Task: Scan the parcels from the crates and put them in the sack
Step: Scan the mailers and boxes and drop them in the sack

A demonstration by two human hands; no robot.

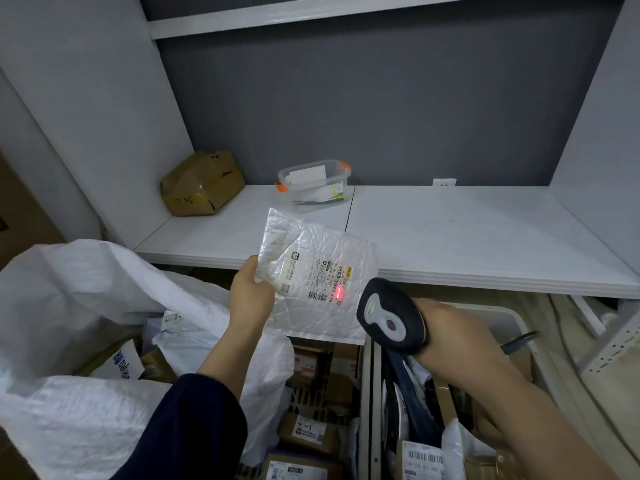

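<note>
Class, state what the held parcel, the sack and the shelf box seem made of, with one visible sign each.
Parcel: probably glossy plastic bubble mailer; shiny, crinkled, quilted surface. Sack: seemingly woven white plastic; matte, fine weave. Box: brown cardboard, matte; dented corners, clear tape.

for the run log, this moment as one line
step: scan | left hand: holds white mailer | right hand: grips scanner, red dot on label | sack: left, open

Your left hand point(251, 292) grips a white padded parcel point(311, 282) above the crates point(367, 393). Your right hand point(457, 327) holds a scanner point(389, 315), its red light on the parcel's label point(320, 278). A white sack point(86, 306) lies at left.
</note>
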